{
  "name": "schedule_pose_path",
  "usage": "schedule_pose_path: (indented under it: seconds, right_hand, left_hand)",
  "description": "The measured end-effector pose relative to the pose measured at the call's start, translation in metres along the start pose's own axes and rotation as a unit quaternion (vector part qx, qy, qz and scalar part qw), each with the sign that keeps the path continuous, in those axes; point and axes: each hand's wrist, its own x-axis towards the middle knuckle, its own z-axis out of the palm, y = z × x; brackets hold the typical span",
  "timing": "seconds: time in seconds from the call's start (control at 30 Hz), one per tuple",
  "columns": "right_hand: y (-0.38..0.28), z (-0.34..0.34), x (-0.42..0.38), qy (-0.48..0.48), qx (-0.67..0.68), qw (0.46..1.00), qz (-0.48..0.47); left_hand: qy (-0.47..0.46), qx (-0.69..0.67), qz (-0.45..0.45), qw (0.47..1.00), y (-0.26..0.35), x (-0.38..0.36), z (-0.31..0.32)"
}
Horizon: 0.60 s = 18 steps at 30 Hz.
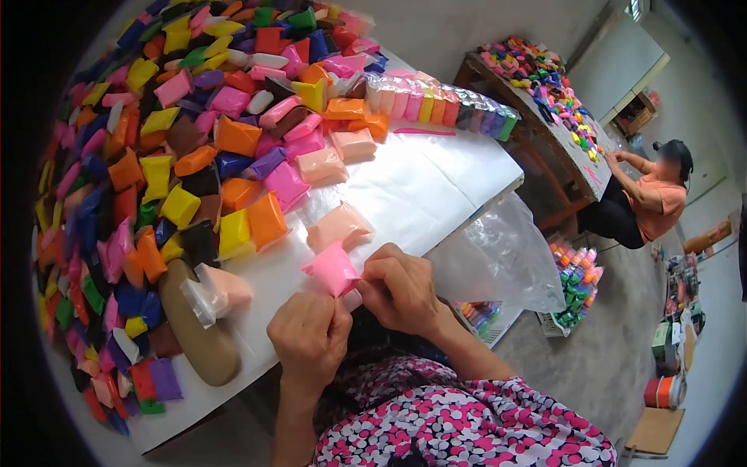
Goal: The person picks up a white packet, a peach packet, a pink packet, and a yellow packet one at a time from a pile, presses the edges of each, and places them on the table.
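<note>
A bright pink packet (333, 268) is pinched between my two hands at the table's front edge. My left hand (311, 338) is closed at its lower edge, knuckles up. My right hand (403, 292) closes thumb and fingers at its right corner. Between the hands shows a small pale flap, possibly the wrapper's end. Just beyond lies a peach packet (340, 226). Left of my left hand, another peach packet (229, 288) with a loose clear wrapper end rests beside a long brown case (198, 323).
A large heap of colored packets (218, 101) covers the table's left side. A clear-wrapped row of packets (436, 105) and a pink strip (424, 132) lie farther back. A clear plastic bag (506, 257) hangs at the right edge. Another person (657, 194) sits at a second packet-covered table (564, 140).
</note>
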Motion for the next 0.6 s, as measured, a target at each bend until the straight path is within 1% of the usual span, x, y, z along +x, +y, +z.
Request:
schedule_pose_path:
  seconds: [0.2, 0.5, 0.6]
  right_hand:
    - [0.0031, -0.0011, -0.0007, -0.006, -0.002, 1.000, 0.007]
    - [0.0016, -0.0029, -0.0003, -0.010, -0.004, 1.000, 0.005]
    - [0.0017, -0.0026, -0.0002, -0.009, 0.001, 1.000, 0.001]
  left_hand:
    - [-0.034, 0.039, 0.018, 0.999, -0.0009, -0.0002, -0.0016]
    - [-0.032, 0.072, 0.032, 0.996, -0.0006, 0.0000, 0.0002]
    - [-0.033, 0.049, 0.014, 0.998, 0.0035, 0.0009, -0.0006]
